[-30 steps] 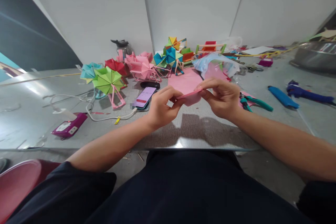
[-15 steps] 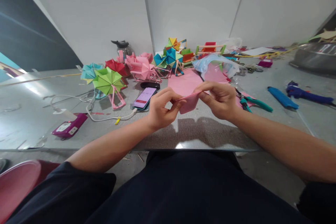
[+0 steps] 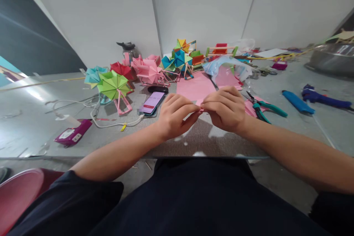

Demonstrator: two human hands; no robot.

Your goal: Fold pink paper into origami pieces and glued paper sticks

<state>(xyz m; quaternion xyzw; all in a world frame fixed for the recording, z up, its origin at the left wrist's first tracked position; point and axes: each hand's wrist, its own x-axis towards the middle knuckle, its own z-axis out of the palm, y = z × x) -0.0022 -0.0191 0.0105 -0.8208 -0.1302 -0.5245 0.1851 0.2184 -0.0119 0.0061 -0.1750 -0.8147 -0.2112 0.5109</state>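
My left hand (image 3: pixel 178 115) and my right hand (image 3: pixel 227 108) meet above the near part of the table, fingertips pinched together on a small piece of pink paper (image 3: pixel 199 102). Most of that paper is hidden behind my fingers; a pale bit shows above the fingertips. Just beyond my hands, larger pink sheets (image 3: pixel 190 86) lie flat on the table. Pliers with teal handles (image 3: pixel 267 107) rest to the right of my right hand, partly over more pink paper (image 3: pixel 249 107). A lit phone (image 3: pixel 152 102) on a cable lies left of my left hand.
Folded paper wheels, among them a green one (image 3: pixel 114 84) and a pink one (image 3: pixel 149 70), stand at the back left. A plastic bag (image 3: pixel 226 67) sits behind the sheets. Rightward are a blue glue gun (image 3: pixel 323 97) and a metal bowl (image 3: pixel 332 61); a purple power adapter (image 3: pixel 73 132) is at left.
The pink paper, held stretched between my hands with a flap hanging down, is now mostly covered by my fingers. My hands have come together, and more of the pliers shows.
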